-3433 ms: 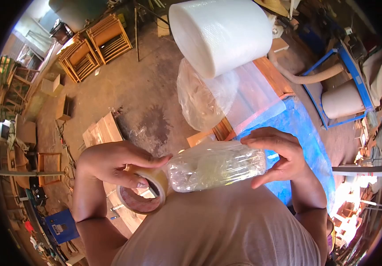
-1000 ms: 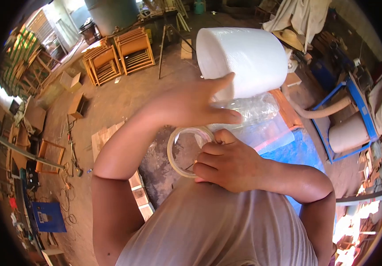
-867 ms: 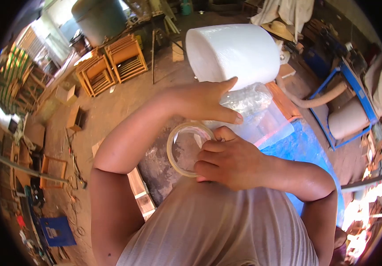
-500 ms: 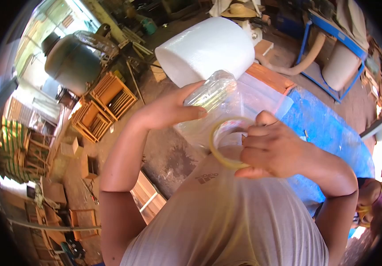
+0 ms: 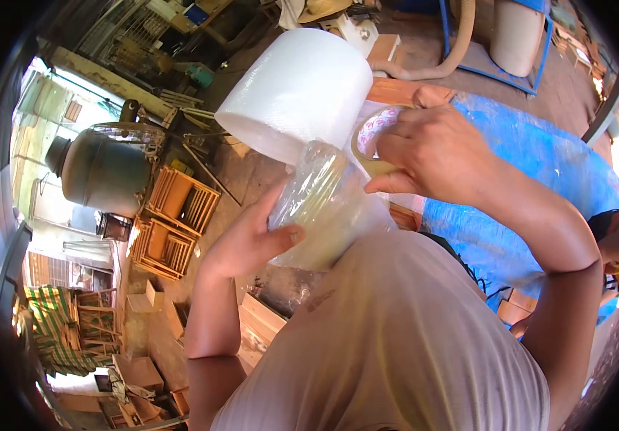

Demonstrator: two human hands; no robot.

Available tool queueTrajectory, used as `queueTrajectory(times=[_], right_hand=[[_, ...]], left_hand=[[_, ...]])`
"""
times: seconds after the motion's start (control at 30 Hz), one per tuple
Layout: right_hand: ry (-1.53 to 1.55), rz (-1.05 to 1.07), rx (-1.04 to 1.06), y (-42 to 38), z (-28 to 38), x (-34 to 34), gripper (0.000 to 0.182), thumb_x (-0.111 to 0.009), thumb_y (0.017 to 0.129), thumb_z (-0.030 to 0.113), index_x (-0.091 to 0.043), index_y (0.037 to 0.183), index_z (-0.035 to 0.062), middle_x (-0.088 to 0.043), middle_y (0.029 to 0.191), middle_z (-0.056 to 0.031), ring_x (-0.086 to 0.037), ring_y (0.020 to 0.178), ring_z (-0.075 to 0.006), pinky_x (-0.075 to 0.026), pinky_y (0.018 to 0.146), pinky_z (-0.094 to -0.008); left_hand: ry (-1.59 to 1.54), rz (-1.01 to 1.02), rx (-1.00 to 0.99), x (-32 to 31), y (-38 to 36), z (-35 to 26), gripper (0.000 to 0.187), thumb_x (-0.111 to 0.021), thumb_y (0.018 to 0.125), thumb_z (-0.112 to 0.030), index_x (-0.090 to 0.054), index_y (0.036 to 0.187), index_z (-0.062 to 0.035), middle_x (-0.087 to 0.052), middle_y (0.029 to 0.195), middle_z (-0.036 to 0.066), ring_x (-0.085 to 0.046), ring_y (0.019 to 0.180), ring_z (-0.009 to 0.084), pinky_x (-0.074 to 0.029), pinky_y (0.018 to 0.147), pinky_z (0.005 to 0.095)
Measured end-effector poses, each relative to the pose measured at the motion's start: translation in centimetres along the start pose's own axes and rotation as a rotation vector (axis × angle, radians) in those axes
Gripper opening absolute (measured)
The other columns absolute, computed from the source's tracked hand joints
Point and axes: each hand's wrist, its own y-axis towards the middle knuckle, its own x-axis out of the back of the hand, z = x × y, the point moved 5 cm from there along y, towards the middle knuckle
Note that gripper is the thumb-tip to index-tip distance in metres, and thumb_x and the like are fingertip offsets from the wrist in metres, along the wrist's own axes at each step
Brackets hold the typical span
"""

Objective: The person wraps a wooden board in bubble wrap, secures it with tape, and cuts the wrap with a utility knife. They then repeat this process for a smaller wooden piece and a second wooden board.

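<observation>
One plastic-wrapped bundle [image 5: 317, 205], clear and glossy, contents not identifiable through the film; held in front of the person's shirt [image 5: 396, 323], tilted, with its upper end overlapping the view of a large bubble-wrap roll [image 5: 299, 93]. Handling, by judgement: light, soft to the squeeze rather than rigid, slick on the outside where the film shines; fragility cannot be told. Best taken along the long sides, thumb opposite fingers, with a broad, moderate grip so that the film does not slide or crumple. One left hand [image 5: 252, 233], partly spread to the bundle's width, grasping it by the near-left side: thumb across the front face, fingers mostly hidden behind. One roll of packing tape [image 5: 375, 129], ring-shaped, with a printed inner core, just beside the bundle's upper right. One right hand [image 5: 431, 147], curled closely and grasping the tape roll by its right side, thumb below; whether a strip runs from roll to bundle cannot be told. One expanse of blue sheeting [image 5: 539, 151], beyond the right forearm.
</observation>
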Motion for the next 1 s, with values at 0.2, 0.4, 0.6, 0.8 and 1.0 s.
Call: queueTrajectory(times=[0.2,0.4,0.6,0.8,1.0], right_hand=[[0.045,0.134,-0.126,1.9,-1.5,-2.7,0.045,-0.066,0.076,0.054,-0.07,0.094,0.0127,-0.067,0.074,-0.0066,-0.064,0.078,-0.0254,-0.038,0.08,-0.0372],[0.231,0.237,-0.022,3.3,-2.7,-3.6,0.054,-0.063,0.078,0.056,-0.069,0.109,0.012,-0.067,0.072,-0.0093,-0.063,0.078,-0.0267,-0.039,0.08,-0.0376],[0.352,0.237,0.285,5.2,-1.5,-4.3,0.056,-0.071,0.069,0.05,-0.069,0.107,0.0096,-0.069,0.091,-0.0108,-0.064,0.084,-0.0305,-0.045,0.081,-0.0412],[0.589,0.16,0.42,5.3,-1.4,-4.2,0.05,-0.075,0.066,0.045,-0.068,0.1,0.0093,-0.067,0.09,-0.008,-0.063,0.084,-0.0276,-0.041,0.082,-0.0388],[0.423,0.224,0.348,3.4,-0.4,-2.9,0.042,-0.074,0.069,0.046,-0.067,0.092,0.0113,-0.065,0.082,-0.0044,-0.062,0.083,-0.0234,-0.037,0.082,-0.0355]], left_hand=[[-0.056,0.01,-0.003,-0.8,-0.8,-0.3,0.072,-0.062,0.085,-0.007,-0.028,0.148,0.0023,-0.045,0.141,0.013,-0.041,0.13,0.0188,-0.032,0.108,0.0326],[-1.043,-0.429,-0.377,-4.0,-2.7,6.1,0.111,-0.075,0.074,-0.057,-0.021,0.147,0.0063,-0.041,0.144,0.023,-0.042,0.133,0.0317,-0.036,0.109,0.0434],[-0.659,-1.074,-0.334,-7.7,-5.2,6.7,0.111,-0.092,0.051,-0.05,-0.04,0.132,0.0064,-0.05,0.134,0.022,-0.052,0.123,0.0277,-0.04,0.105,0.041],[-0.388,-1.109,-0.11,-8.1,-8.6,7.4,0.095,-0.093,0.057,-0.038,-0.046,0.127,0.0073,-0.06,0.114,0.016,-0.06,0.105,0.0224,-0.046,0.094,0.0349],[-0.413,-1.101,-0.148,-9.0,-10.4,7.2,0.098,-0.093,0.053,-0.046,-0.049,0.121,0.0091,-0.062,0.109,0.017,-0.062,0.1,0.0221,-0.048,0.091,0.0353]])
